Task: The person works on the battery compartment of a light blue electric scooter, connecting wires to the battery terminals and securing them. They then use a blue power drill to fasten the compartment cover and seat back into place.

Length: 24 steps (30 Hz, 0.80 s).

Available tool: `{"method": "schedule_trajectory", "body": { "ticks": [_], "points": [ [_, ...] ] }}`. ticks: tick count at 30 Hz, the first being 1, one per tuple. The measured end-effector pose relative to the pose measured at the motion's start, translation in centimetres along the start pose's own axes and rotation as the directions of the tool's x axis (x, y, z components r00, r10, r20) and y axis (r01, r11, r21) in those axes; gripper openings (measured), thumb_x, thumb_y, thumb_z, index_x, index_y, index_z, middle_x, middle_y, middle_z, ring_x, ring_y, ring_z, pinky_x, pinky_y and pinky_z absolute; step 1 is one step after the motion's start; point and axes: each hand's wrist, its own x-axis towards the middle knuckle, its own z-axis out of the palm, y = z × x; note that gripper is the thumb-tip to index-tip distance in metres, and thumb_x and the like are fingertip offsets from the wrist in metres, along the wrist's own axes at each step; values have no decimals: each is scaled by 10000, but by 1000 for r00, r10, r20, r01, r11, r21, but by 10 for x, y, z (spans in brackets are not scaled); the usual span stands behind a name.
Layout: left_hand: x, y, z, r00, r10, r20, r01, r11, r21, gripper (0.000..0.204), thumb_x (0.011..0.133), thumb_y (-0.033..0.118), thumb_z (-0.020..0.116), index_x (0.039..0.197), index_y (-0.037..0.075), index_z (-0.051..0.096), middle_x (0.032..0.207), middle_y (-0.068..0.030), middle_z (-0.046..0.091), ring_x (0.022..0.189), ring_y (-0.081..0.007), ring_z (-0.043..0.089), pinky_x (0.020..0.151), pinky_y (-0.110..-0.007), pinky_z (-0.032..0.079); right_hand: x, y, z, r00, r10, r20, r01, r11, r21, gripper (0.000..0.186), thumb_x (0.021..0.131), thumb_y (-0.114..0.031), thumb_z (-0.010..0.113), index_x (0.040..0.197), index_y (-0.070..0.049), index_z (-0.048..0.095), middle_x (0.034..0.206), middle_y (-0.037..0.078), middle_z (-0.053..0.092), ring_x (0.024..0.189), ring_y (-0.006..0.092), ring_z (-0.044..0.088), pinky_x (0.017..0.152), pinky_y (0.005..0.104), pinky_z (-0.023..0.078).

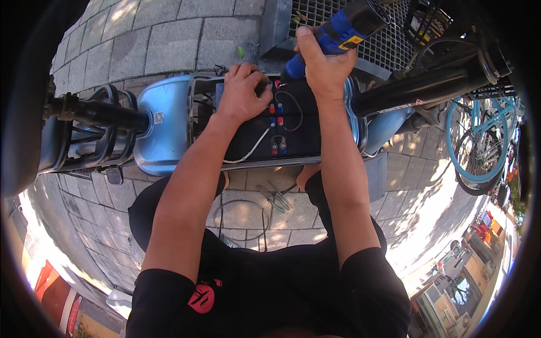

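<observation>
A light blue electric scooter (pixel 162 101) lies across my view, its footboard compartment open on black batteries (pixel 301 138) with red and blue terminals and short cables. My right hand (pixel 326 65) grips a blue and black cordless power tool (pixel 346 31), tilted, its lower end down by the upper terminals. My left hand (pixel 242 93) has curled fingers at the top of the batteries, beside those terminals; what its fingertips hold, if anything, is hidden. A white cable (pixel 251 147) runs out from below my left hand toward the lower left.
Pliers (pixel 279 200) and a looped cable (pixel 236 203) lie on the paving below the scooter, between my legs. A metal grate (pixel 377 53) is at the top right. A black handlebar column (pixel 422 84) crosses the right side, with a turquoise bicycle (pixel 479 118) beyond.
</observation>
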Motion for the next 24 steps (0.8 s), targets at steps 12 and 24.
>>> {"method": "schedule_trajectory", "body": {
  "ticks": [12, 24],
  "points": [
    [-6, -7, -1, 999, 40, -27, -41, 998, -40, 166, 862, 199, 834, 878, 67, 735, 1176, -97, 669, 1192, -366, 592, 1041, -520, 488, 0, 2, -2, 997, 14, 73, -8, 997, -75, 192, 905, -73, 877, 978, -33, 704, 826, 19, 757, 700, 106, 725, 669, 265, 579],
    [-7, -5, -1, 1000, 3, 2, -3, 999, -44, 228, 871, 226, 832, 816, 60, 686, 1208, -89, 665, 1232, -349, 571, 1080, -518, 456, -9, 7, 23, 979, -196, -55, 181, 962, -204, 328, 857, -88, 902, 1089, -45, 673, 914, -25, 719, 769, 73, 682, 719, 261, 571]
  ]
}}
